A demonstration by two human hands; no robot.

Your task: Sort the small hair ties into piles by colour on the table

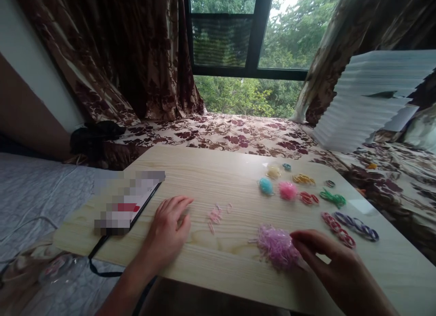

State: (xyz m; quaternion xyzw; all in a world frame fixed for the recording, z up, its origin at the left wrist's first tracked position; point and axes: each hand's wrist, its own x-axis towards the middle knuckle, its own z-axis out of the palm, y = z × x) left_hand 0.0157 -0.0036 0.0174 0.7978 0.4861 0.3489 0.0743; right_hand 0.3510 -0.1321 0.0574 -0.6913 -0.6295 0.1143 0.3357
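My right hand (335, 261) is at the right edge of a bundle of thin lilac elastic bands (277, 245), thumb and forefinger closed on it in a pinch. My left hand (172, 225) lies on the wooden table, fingers stretched out and nothing in them. Between the two hands is a small loose heap of pale pink elastic bands (214, 215), with one or two lying apart from it. To the left of my left hand sits a phone (146, 193), its screen blurred out, with a dark strap (97, 248) at its lower end.
Farther right on the table (204, 170) are a blue bundle (265, 186), a pink bundle (288, 190), a cream bundle (273, 172), yellow bands (303, 179), green bands (333, 198), a red twisted strand (338, 229) and a purple one (357, 226). A patterned window seat (235, 129) lies behind.
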